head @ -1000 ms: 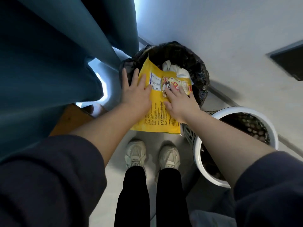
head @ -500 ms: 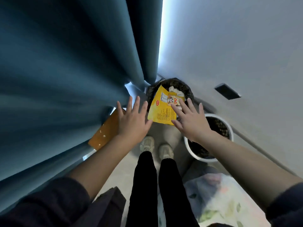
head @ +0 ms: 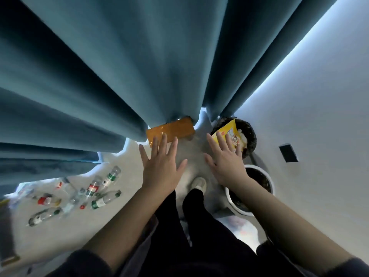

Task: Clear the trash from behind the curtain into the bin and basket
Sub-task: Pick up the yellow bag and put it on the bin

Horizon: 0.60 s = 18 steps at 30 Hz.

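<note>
The yellow snack bag [head: 229, 132] stands in the black-lined bin [head: 250, 136] at the foot of the wall. Beside the bin sits the white mesh basket [head: 269, 182]. My left hand [head: 161, 166] hovers over the floor with its fingers spread, holding nothing. My right hand [head: 225, 158] is spread too, empty, in front of the bin. Several plastic bottles [head: 99, 188] lie scattered on the floor at the lower left, below the hem of the teal curtain [head: 119, 66]. An orange flat box [head: 171, 130] pokes out from under the curtain.
My legs and one white shoe [head: 198, 183] stand between the hands. A grey wall with a dark socket plate [head: 288, 152] rises on the right. Pale fabric [head: 239, 228] lies on the floor by the basket.
Both hands have let go of the yellow bag, which now stays in the bin. I have straightened up and the view has pulled back, revealing the bottles on the floor at the left.
</note>
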Available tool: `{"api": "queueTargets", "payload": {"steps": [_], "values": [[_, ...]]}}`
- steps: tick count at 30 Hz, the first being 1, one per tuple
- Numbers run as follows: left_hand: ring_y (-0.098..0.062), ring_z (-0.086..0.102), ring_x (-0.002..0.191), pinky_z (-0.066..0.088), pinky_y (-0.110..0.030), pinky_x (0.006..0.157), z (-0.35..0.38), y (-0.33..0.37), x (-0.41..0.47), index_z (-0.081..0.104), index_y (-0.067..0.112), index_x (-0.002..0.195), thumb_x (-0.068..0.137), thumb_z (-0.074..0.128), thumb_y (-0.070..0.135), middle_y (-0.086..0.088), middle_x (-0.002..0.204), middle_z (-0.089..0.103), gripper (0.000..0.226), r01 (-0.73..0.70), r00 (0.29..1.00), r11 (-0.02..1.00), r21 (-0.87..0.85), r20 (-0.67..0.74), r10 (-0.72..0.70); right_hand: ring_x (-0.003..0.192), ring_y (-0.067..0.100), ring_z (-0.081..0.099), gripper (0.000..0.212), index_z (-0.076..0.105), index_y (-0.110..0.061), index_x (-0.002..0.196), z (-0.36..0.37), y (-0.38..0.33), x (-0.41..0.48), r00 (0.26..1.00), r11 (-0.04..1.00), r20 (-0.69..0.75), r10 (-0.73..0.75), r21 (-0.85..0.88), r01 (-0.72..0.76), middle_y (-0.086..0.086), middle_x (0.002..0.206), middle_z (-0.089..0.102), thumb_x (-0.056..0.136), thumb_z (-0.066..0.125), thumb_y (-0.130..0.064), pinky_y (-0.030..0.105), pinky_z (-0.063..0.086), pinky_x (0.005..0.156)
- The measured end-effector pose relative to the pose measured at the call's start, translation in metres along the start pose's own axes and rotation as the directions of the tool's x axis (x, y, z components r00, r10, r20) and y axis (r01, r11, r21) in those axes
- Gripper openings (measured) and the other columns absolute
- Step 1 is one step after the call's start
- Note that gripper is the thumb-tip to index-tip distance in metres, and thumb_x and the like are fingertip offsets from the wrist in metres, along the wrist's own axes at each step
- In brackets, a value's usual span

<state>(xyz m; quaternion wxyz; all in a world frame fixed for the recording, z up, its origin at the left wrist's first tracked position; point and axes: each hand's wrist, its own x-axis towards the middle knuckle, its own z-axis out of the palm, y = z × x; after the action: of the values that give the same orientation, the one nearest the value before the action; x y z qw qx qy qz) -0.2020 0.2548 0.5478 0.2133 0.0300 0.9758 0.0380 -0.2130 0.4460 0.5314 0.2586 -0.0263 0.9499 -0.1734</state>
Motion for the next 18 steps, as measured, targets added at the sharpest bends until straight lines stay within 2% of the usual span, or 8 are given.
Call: {"api": "queueTargets", "payload": {"steps": [5, 10, 18], "values": [[-0.026, -0.009, 0.148, -0.004, -0.061, 0.114, 0.006, -0.053, -0.055, 0.005, 0.026, 0.153, 0.095, 0.024, 0.057, -0.004, 0.161, 0.0, 0.068, 0.231, 0.973, 0.966, -0.119, 0.005, -0.232, 0.149, 0.024, -0.011, 0.062, 0.004, -0.031, 0.154, 0.009, -0.069, -0.008, 0.978, 0.976, 0.081, -0.191, -0.09, 0.198, 0.0, 0.163, -0.004, 0.1, 0.026, -0.052, 0.056, 0.0, 0.118], [-0.025, -0.007, 0.148, -0.003, -0.06, 0.114, 0.016, -0.119, -0.108, 0.007, 0.025, 0.152, 0.095, 0.027, 0.056, -0.003, 0.161, -0.001, 0.068, 0.431, 0.897, 0.873, -0.228, -0.001, -0.443, 0.15, 0.025, -0.009, 0.062, 0.004, -0.032, 0.154, 0.036, -0.151, -0.02, 0.924, 0.912, 0.168, -0.342, -0.177, 0.37, 0.0, 0.163, -0.004, 0.1, 0.027, -0.051, 0.055, 0.001, 0.119], [-0.024, -0.006, 0.148, -0.001, -0.059, 0.115, 0.033, -0.26, -0.211, 0.01, 0.026, 0.152, 0.095, 0.031, 0.056, -0.003, 0.161, 0.0, 0.068, 0.57, 0.788, 0.733, -0.372, -0.004, -0.615, 0.15, 0.026, -0.005, 0.061, 0.005, -0.031, 0.154, 0.105, -0.319, -0.061, 0.833, 0.816, 0.263, -0.486, -0.205, 0.541, -0.001, 0.163, -0.002, 0.101, 0.03, -0.049, 0.051, -0.002, 0.118]]}}
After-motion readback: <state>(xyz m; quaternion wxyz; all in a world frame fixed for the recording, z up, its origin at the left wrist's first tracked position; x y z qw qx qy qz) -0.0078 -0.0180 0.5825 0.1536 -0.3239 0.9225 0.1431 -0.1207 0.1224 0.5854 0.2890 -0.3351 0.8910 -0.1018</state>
